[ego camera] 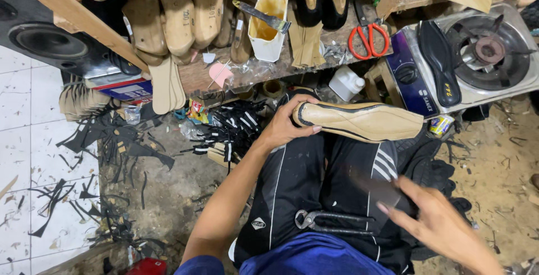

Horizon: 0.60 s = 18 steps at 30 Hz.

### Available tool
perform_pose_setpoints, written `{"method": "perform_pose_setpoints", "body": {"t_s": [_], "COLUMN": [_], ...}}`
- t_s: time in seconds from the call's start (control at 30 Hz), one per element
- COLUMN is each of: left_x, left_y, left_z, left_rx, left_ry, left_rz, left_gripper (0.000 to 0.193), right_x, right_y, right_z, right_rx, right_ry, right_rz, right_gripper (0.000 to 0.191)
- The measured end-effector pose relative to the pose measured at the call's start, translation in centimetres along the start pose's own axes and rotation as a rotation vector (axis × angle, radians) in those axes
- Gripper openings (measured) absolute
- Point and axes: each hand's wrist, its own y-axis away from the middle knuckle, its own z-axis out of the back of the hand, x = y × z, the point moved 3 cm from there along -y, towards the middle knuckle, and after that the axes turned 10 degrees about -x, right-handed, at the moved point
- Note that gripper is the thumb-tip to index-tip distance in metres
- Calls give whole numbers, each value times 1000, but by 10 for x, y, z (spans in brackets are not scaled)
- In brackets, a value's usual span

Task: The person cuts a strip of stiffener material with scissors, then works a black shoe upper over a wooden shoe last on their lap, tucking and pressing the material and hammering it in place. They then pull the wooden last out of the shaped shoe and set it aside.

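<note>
The left hand point(287, 122) grips the heel end of a shoe on its last point(359, 120), fingers curled over the top and thumb beneath, holding it sole-up above the knees of the black track trousers point(314, 179); the pale tan sole, edged in black, points out to the right. The right hand point(435, 224) hovers low by the right thigh, fingers stretched forward around a dark flat piece that is too blurred to make out, so I cannot tell how firmly it is pinched. A pair of pincers point(331, 221) lies loose across the lap, between the two arms. Just past the shoe stands a low wooden shelf point(247, 70) crowded with wooden lasts point(179, 19), a white glue tub point(268, 25) with a brush resting across its rim, and red-handled scissors point(368, 40). To the right sits a single-burner gas stove point(483, 50) with a black insole point(441, 62) lying on it. Black offcuts point(118, 146) litter the floor at left.
</note>
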Motion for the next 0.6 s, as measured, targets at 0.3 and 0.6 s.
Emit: {"method": "perform_pose_setpoints", "body": {"t_s": [0.3,0.6], "left_x": [0,-5], "left_y": [-2,-1], "left_z": [0,3], "left_rx": [-2,4], "left_ry": [-12,-31], "left_rz": [15,39], "left_gripper": [58,60], "right_x": [91,100], "right_y": [-69,-86], "right_z": [-20,-28], "right_rx": [-390,-318], "right_ry": [-575,-418], "right_rz": [75,63], "right_gripper": [34,39]}}
